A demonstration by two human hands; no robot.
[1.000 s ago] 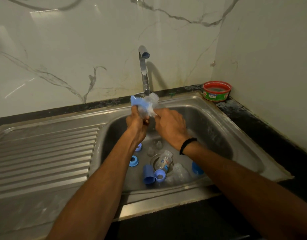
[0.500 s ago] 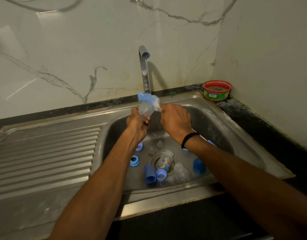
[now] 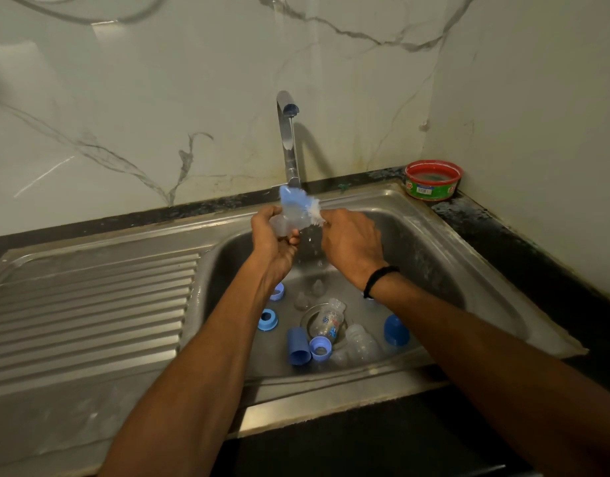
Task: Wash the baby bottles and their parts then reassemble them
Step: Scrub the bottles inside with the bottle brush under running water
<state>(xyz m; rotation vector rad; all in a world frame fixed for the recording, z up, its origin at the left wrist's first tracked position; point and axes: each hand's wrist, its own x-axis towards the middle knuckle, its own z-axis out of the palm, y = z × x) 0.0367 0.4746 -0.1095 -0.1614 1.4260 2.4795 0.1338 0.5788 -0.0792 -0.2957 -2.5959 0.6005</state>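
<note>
My left hand (image 3: 274, 235) grips a clear baby bottle (image 3: 289, 222) under the tap (image 3: 288, 142), its mouth tilted up to the right. My right hand (image 3: 351, 242) holds a bottle brush (image 3: 301, 203) with blue and white bristles at the bottle's mouth; its handle is hidden in my fist. Water drips below the bottle. On the sink (image 3: 434, 256) floor lie two more clear bottles (image 3: 327, 320) (image 3: 360, 346), blue collar rings (image 3: 268, 319) (image 3: 320, 347), blue caps (image 3: 298, 346) (image 3: 396, 330) and clear teats (image 3: 317, 287).
A ribbed steel drainboard (image 3: 90, 304) lies left of the basin. A red and green tub (image 3: 433, 180) stands on the black counter at the back right corner. Marble walls rise behind and to the right.
Both hands rose slightly toward the tap. The bottle turned in my left hand and the brush shifted from beside it to its upper end.
</note>
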